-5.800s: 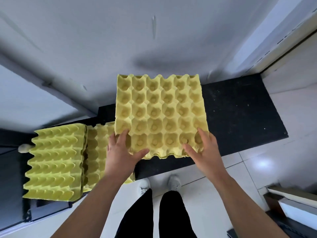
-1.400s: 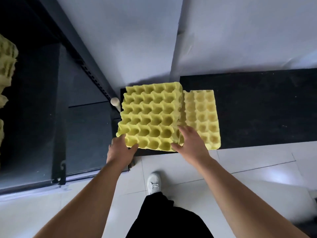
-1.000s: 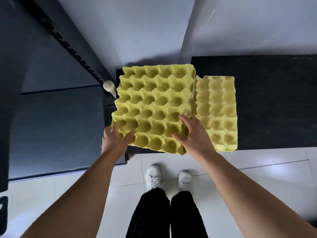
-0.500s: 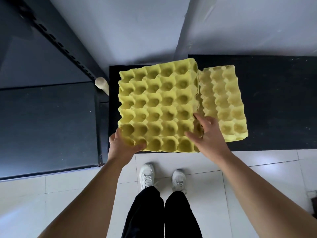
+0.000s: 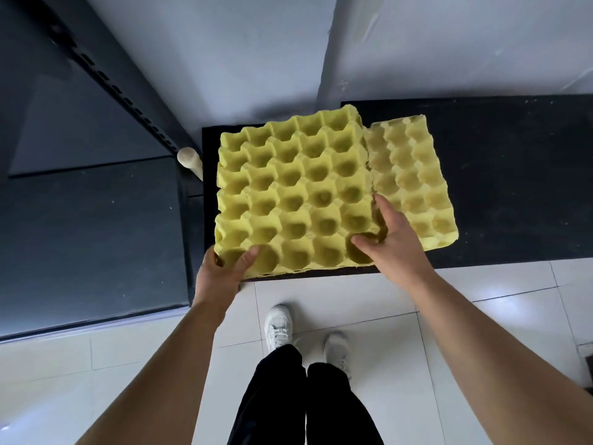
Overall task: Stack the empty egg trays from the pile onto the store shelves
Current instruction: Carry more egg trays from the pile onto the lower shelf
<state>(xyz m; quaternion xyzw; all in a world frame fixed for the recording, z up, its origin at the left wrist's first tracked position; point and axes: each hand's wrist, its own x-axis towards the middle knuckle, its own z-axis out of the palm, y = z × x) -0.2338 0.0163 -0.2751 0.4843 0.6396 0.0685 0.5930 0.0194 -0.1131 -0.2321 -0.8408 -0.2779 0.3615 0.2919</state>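
Pinching its near-left corner with my left hand (image 5: 221,268), I hold a yellow egg tray (image 5: 295,194) spanning to my right hand (image 5: 391,239), which grips the near-right edge. It looks like light, crushable pulp; corners seem safest. A second tray (image 5: 417,175) lies just past my right hand.
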